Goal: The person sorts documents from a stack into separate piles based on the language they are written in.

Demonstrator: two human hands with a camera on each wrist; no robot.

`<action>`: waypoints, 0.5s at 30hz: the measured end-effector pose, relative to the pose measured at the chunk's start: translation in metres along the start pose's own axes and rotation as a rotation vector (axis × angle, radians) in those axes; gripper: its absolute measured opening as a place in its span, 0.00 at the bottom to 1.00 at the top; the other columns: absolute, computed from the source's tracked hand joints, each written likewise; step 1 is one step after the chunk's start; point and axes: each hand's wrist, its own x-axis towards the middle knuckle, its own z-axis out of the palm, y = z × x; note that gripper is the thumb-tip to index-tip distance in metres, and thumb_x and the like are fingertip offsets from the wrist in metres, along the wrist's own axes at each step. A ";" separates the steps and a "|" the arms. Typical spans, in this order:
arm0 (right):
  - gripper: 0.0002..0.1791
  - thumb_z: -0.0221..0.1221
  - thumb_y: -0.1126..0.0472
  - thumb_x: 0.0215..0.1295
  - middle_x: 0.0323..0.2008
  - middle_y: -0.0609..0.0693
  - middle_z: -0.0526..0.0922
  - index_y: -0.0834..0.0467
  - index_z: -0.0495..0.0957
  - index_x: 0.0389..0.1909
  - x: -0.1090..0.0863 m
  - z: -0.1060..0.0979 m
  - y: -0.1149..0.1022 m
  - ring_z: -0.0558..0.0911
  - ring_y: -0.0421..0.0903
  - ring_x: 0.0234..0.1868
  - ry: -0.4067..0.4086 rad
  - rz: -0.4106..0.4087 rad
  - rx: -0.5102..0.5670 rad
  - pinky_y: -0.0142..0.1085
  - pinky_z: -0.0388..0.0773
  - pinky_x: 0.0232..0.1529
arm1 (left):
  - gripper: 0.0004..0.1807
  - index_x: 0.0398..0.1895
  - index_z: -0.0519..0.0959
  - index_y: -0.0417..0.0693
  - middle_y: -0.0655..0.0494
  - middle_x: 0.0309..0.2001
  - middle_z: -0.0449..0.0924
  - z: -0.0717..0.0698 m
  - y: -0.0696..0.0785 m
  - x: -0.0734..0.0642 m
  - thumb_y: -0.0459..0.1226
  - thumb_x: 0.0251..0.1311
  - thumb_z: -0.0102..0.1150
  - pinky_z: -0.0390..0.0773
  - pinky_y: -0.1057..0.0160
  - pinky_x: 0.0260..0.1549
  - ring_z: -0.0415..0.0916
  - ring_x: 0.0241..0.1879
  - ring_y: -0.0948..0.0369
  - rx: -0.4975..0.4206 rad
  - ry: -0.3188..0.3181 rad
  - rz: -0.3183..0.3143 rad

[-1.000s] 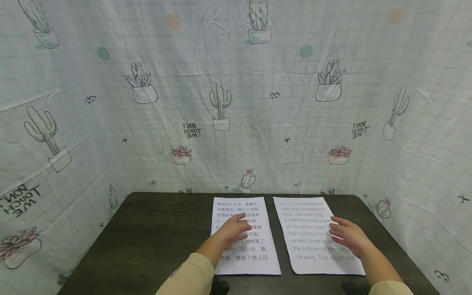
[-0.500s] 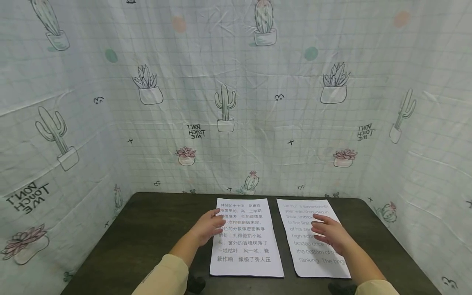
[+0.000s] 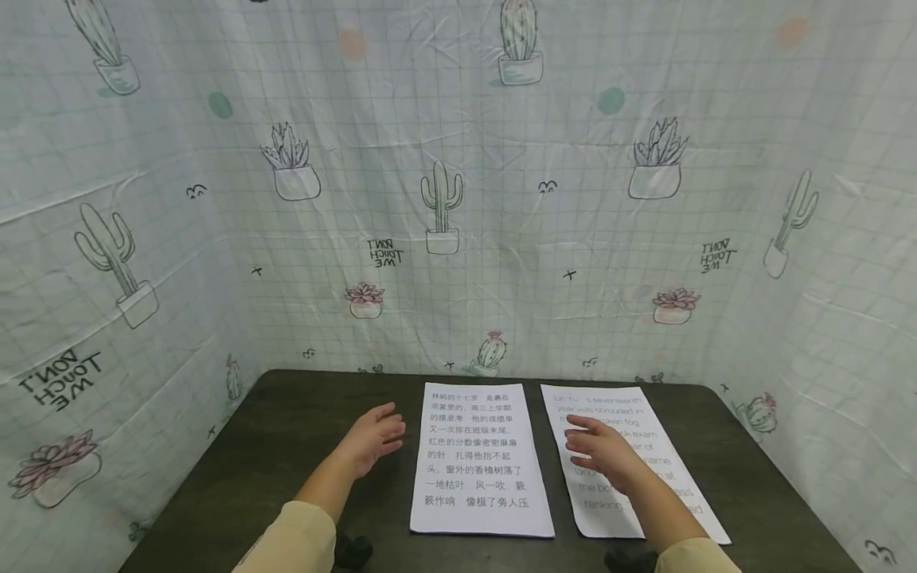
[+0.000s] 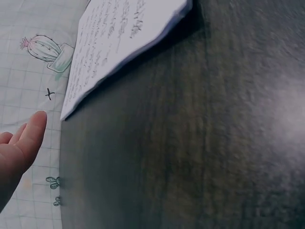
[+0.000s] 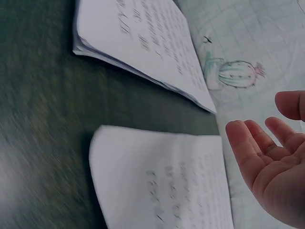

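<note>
Two stacks of printed paper lie side by side on a dark wooden table. The left stack (image 3: 476, 469) carries large Chinese text; the right stack (image 3: 602, 517) carries English text. My left hand (image 3: 368, 442) hovers over the table just left of the Chinese stack, fingers loosely extended and holding nothing. Above the English stack hangs my right hand (image 3: 605, 454), fingers relaxed and apart, covering part of the print. In the right wrist view that hand (image 5: 276, 162) shows an empty palm, and both stacks look several sheets thick.
The dark table (image 3: 286, 454) ends against a hanging cloth (image 3: 494, 278) printed with cacti, which also encloses both sides. Dark rounded objects (image 3: 353, 551) sit beneath the forearms at the wrists.
Both hands have moved left. The left hand has gone from over the Chinese stack to beside it; the right hand has shifted from the English stack's right edge toward its left part.
</note>
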 end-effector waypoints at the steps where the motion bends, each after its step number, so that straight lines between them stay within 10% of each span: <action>1: 0.31 0.48 0.62 0.73 0.67 0.75 0.62 0.71 0.55 0.71 0.001 0.003 0.001 0.71 0.68 0.65 0.003 0.005 0.000 0.49 0.80 0.56 | 0.36 0.74 0.49 0.29 0.25 0.71 0.54 0.000 -0.002 0.000 0.32 0.68 0.51 0.71 0.44 0.63 0.62 0.67 0.35 -0.005 0.005 -0.005; 15: 0.29 0.52 0.63 0.71 0.64 0.74 0.67 0.71 0.60 0.69 -0.004 0.034 0.017 0.76 0.65 0.60 0.020 0.061 0.035 0.50 0.82 0.52 | 0.36 0.73 0.49 0.27 0.23 0.70 0.54 0.007 -0.027 -0.011 0.30 0.67 0.51 0.73 0.44 0.61 0.63 0.67 0.35 0.015 -0.010 -0.068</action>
